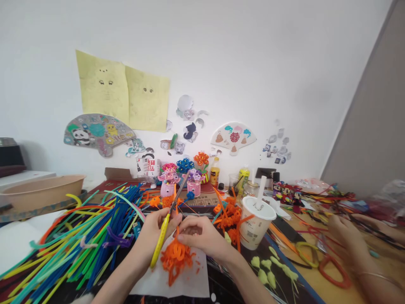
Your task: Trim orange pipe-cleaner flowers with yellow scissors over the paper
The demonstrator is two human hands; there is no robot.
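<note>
My left hand (155,232) is closed around yellow-handled scissors (160,242), seen edge-on with the blades pointing up and away. Its fingertips also sit by an orange pipe-cleaner stem. Beside it, my right hand (202,236) pinches the stem of an orange pipe-cleaner flower (177,257), whose looped head hangs below the fingers. Under the flower lies a white sheet of paper (198,287) with small orange clippings on it. More orange pipe-cleaner flowers (229,215) are heaped just right of my right hand.
Loose coloured pipe cleaners (104,236) cover the left side. A lidded cup with a straw (257,223) stands at right, near pale green pieces (271,278). Finished flower pots (193,188) line the back. A co-worker's hands (348,236) are at far right, by orange-handled scissors (335,272).
</note>
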